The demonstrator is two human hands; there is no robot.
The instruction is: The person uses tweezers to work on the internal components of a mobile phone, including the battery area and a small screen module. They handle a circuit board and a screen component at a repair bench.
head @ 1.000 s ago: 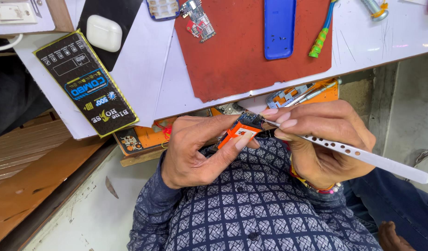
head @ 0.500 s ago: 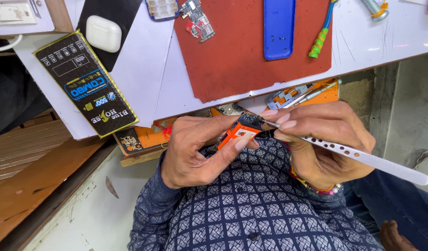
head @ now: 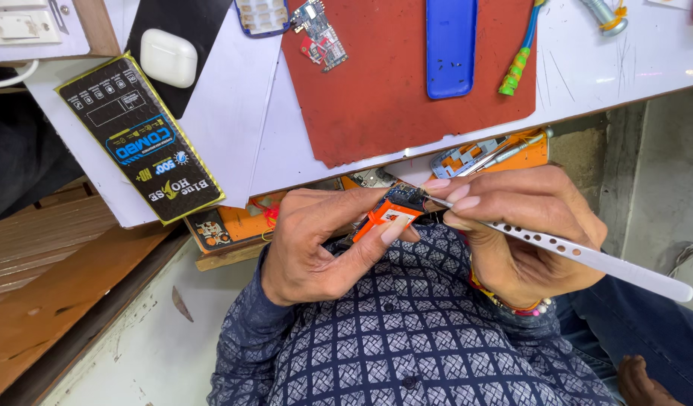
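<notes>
Head view, looking down at two hands working close against the person's chest, over a dark blue checked shirt [head: 406,338]. Left hand [head: 316,248] is closed around a small orange part with a dark circuit piece on it [head: 391,213], thumb and fingers pinching it just below the counter's edge. Right hand [head: 527,233] is closed around long silver tweezers [head: 564,246] with a row of holes down the shaft; their fine tip touches the top of the orange part. A beaded bracelet [head: 512,302] sits on the right wrist.

Judging by the grip, this is the fine step: picking at or seating something tiny on the circuit piece. It calls for a steady left hold and very light pressure at the tip.

Beyond the hands, an open drawer [head: 504,150] holds orange trays and metal bits. On the white counter [head: 609,68] above lie a red mat [head: 384,98], a blue phone back cover [head: 450,45], a small circuit board [head: 320,34], a white earbud case [head: 168,58] and a black-and-yellow packet [head: 139,139].
</notes>
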